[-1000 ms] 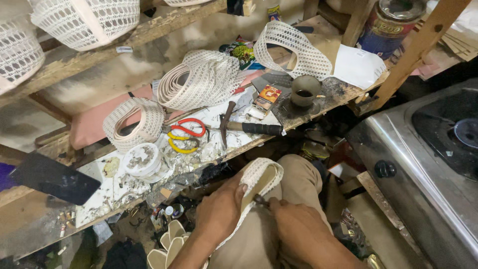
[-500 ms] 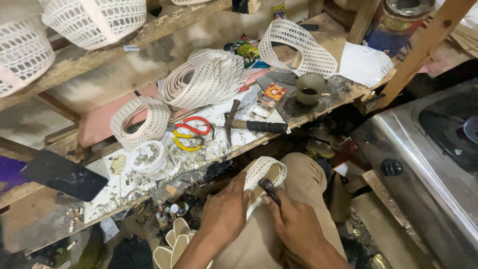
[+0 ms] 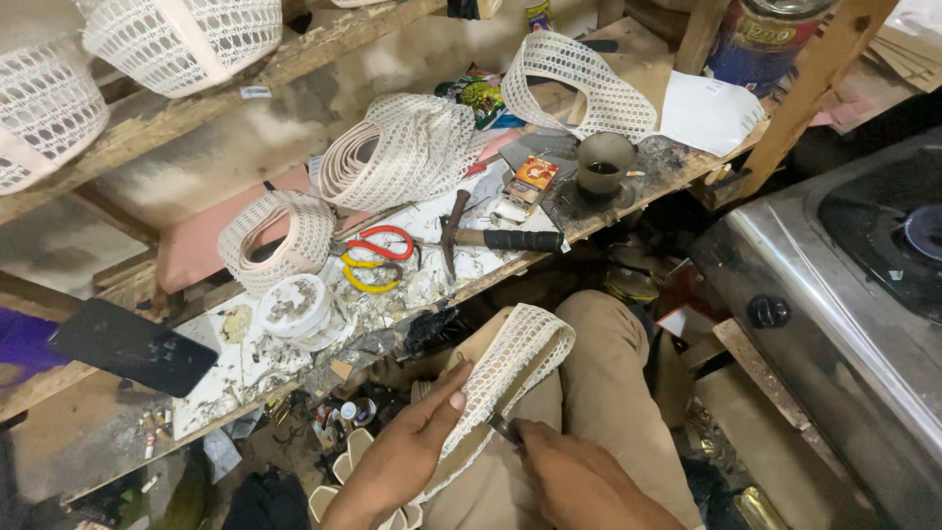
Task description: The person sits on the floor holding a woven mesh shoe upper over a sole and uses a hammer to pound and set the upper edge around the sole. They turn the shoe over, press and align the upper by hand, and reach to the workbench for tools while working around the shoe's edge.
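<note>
My left hand [image 3: 412,447] grips a folded strip of white perforated mesh [image 3: 515,358] over my knee, thumb lying along its edge. My right hand [image 3: 564,471] pinches a small dark tool [image 3: 503,428] pressed against the strip's inner side. The tool's tip is hidden between the strip and my fingers. Both hands sit low in the picture, just below the workbench's front edge.
The dirty workbench [image 3: 245,378] holds rolls of white mesh [image 3: 397,152], red and yellow scissors [image 3: 378,257], a hammer [image 3: 491,238], a round white tub [image 3: 294,306], a dark cup [image 3: 603,162] and a black phone [image 3: 132,345]. A steel stove [image 3: 834,285] stands at right.
The mesh strip has been raised and turned a little in my hands. My right hand has shifted slightly right along it.
</note>
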